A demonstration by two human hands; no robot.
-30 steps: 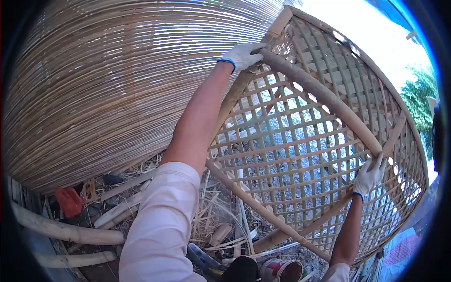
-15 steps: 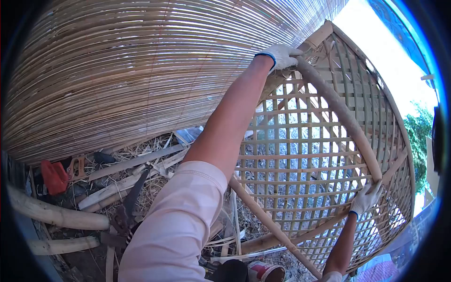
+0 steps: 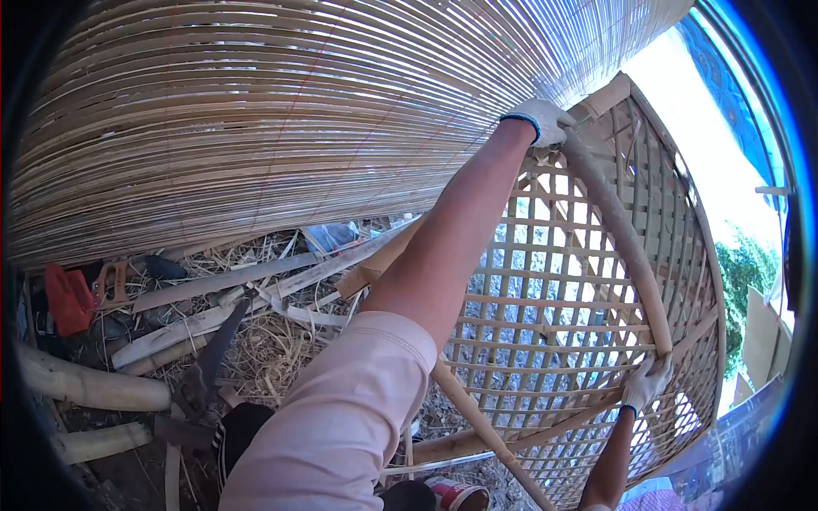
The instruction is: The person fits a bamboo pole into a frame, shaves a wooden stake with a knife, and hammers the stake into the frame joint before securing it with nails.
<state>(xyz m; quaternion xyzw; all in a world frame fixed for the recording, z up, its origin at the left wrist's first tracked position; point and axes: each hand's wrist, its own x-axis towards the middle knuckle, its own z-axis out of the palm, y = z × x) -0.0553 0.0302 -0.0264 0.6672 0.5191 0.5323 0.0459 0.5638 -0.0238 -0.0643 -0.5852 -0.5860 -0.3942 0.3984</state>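
Observation:
A large bamboo lattice panel [image 3: 673, 247] with a framed edge stands tilted in front of me. A thick bent bamboo pole [image 3: 619, 223] runs along it between my two hands. My left hand [image 3: 544, 122], in a white glove with a blue cuff, is closed around the pole's upper end by the top of the frame; its fingers are partly hidden. Lower right, my gloved right hand [image 3: 648, 385] grips the pole's lower end where it meets the lattice. A second bamboo pole [image 3: 487, 433] crosses the panel's lower left part.
A bamboo slat blind [image 3: 256, 128] hangs at upper left. On the straw-strewn ground lie a handsaw [image 3: 213, 358], a red container [image 3: 68, 298], bamboo planks [image 3: 226, 283] and thick bamboo poles [image 3: 94, 379]. A paint bucket [image 3: 458, 494] stands at the bottom. A bush [image 3: 745, 268] shows at right.
My view has turned somewhat to the right, so the ground items sit farther left. My left hand and the panel's top have shifted right; both hands keep their hold on the pole.

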